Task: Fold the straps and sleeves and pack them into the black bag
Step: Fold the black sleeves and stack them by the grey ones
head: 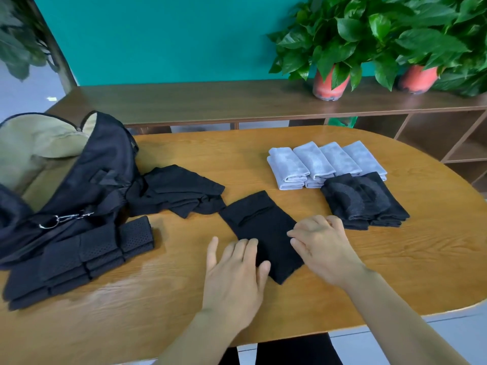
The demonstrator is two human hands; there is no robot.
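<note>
Left hand (234, 275), right hand (325, 250) touch black sleeve (261, 225) on table (395, 264).

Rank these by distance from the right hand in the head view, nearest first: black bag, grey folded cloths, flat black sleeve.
1. flat black sleeve, mid-table, at the fingertips of the right hand.
2. grey folded cloths, behind the hand.
3. black bag, at the far left.

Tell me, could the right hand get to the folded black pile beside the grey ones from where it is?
Probably yes. The right hand sits just short of the folded black pile, with only bare table between them; nothing stands in the way.
</note>
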